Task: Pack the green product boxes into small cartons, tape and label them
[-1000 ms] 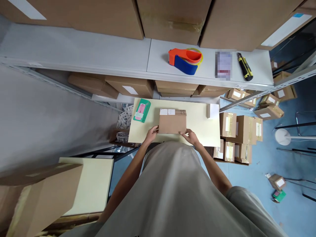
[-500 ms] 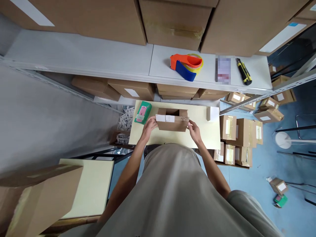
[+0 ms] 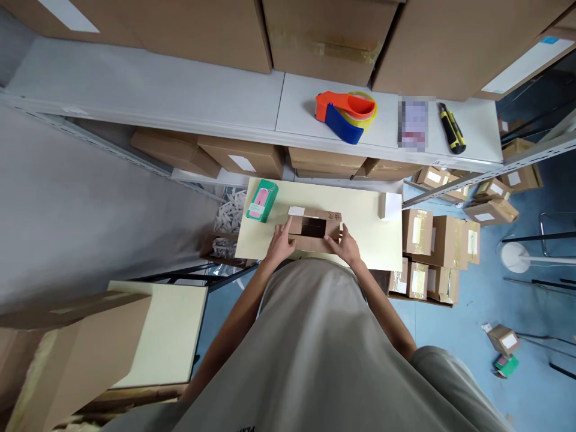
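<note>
A small brown cardboard box (image 3: 310,242) stands on the pale yellow table, with a dark opening in its top between the flaps. A white label shows at its far left corner and dark marks at its far right. My left hand (image 3: 281,243) grips the box's left end, fingers along the side and thumb at the near edge. At the right end my right hand (image 3: 345,246) holds the near corner, thumb on the front flap. Left of the box lies a green package (image 3: 261,201) with a pink item pictured or shown on its front.
A small white box (image 3: 390,206) stands at the table's (image 3: 360,240) right edge. On the shelf (image 3: 180,84) above lie an orange-and-blue tape dispenser (image 3: 344,117), a blurred-out card and a yellow-black box cutter (image 3: 452,129). Taped cartons (image 3: 443,240) are stacked to the right.
The box has turned so its opening faces up towards me, and its labelled flap now lies at the far side. Both hands have shifted to its near corners.
</note>
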A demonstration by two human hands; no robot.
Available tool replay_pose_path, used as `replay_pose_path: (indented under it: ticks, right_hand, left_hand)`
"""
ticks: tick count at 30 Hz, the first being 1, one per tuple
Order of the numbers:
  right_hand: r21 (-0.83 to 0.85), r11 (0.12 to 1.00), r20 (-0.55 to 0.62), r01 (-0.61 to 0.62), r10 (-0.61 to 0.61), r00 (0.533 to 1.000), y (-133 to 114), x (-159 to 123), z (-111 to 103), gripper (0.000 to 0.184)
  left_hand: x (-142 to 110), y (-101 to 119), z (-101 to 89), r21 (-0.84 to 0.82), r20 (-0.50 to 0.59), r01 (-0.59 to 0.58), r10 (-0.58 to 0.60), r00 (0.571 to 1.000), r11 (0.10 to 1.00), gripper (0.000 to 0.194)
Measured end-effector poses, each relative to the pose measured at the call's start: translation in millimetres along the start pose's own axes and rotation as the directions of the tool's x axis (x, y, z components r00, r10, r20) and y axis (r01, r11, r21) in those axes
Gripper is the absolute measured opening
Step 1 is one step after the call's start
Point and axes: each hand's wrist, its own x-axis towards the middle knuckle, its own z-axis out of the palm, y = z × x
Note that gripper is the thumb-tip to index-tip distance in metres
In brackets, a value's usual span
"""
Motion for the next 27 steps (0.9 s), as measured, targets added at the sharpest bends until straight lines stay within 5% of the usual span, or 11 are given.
replay_pose_path:
  ticks: [3,7,12,16,22,25,27]
  right_hand:
    - [-0.226,0.974,-0.066,-0.011,-0.004,0.998,-20,2,2,0.104]
    - [-0.383,0.924,-0.070,0.024,-0.055,0.996,-49,12,5,0.087]
    - [-0.453,0.891,-0.008,-0.013,0.011,1.000,-69,16,10,0.086]
    - [-0.412,0.911,0.031,0.031,-0.020,0.999,-75,3,11,0.096]
    - [-0.272,0.884,0.182,0.380,-0.340,0.923,-108,-28,29,0.096]
    - [-0.224,0.799,0.328,0.558,-0.477,0.815,-147,-43,64,0.093]
    - [-0.180,0.714,0.453,0.677,-0.551,0.701,-178,-55,99,0.091]
  left_hand:
    - [6,18,6.3,0.103,-0.079,-0.068,0.076,0.994,0.992,0.100]
    - [24,42,10.8,0.236,-0.036,-0.074,0.085,0.996,0.969,0.092]
    - [41,56,6.8,0.309,0.042,0.010,-0.025,0.999,0.951,0.119]
    - [28,51,-7.7,0.280,0.048,0.052,-0.068,0.997,0.959,0.120]
    - [-54,-18,-50.1,-0.019,-0.137,0.118,-0.119,0.983,0.993,0.122]
    - [-125,-71,-72.9,-0.102,-0.237,0.253,-0.271,0.933,0.962,0.122]
    - [-182,-102,-87.3,-0.150,-0.291,0.382,-0.410,0.864,0.912,0.123]
